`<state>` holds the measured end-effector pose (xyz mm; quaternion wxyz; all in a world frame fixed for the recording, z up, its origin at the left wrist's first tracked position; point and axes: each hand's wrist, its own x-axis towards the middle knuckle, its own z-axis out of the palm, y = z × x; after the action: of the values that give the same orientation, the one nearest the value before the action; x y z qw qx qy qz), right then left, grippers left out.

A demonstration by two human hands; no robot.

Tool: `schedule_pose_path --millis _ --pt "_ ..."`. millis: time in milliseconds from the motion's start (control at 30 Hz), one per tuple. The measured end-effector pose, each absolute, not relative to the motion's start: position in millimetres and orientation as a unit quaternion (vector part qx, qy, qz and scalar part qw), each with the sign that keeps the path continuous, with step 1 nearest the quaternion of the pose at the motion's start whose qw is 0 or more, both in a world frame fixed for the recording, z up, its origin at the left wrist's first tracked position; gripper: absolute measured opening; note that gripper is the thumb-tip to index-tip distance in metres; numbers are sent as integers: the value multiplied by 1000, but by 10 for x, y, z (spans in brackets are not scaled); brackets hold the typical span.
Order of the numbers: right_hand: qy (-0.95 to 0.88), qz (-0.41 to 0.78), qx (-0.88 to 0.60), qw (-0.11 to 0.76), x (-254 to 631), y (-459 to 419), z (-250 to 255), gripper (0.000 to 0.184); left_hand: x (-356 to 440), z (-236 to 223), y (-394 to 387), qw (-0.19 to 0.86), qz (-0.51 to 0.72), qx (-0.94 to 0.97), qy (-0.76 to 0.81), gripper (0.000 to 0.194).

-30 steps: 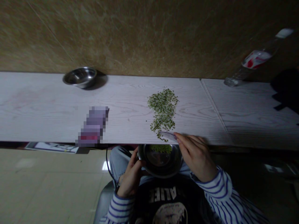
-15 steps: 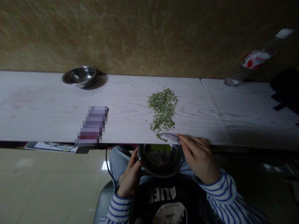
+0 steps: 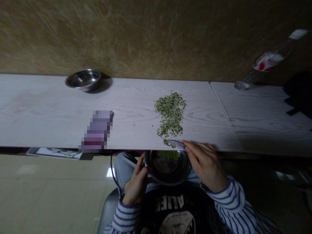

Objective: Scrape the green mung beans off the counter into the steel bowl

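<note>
Over the white wooden table (image 3: 131, 107), the right hand (image 3: 205, 162), pinching a flat purplish strip (image 3: 175, 143), edged left; the left hand (image 3: 137, 183) gripped a steel bowl (image 3: 167, 166).

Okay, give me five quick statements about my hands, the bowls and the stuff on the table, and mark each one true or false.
The left hand grips a metal bowl. True.
That metal bowl is empty. False: a clump of green grains lies in it.
The right hand holds nothing. False: it holds a thin, flat piece.
Green grains are scattered on the table. True.
A second metal bowl sits near the wall. True.
</note>
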<state>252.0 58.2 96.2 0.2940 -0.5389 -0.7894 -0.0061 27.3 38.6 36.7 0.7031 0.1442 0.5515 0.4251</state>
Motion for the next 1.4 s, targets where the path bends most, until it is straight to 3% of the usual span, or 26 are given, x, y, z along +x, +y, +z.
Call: schedule_pose_path --millis 1400 --pt "-775 -19 -561 290 2478 748 963 27 185 288 364 703 438 143 542 70"
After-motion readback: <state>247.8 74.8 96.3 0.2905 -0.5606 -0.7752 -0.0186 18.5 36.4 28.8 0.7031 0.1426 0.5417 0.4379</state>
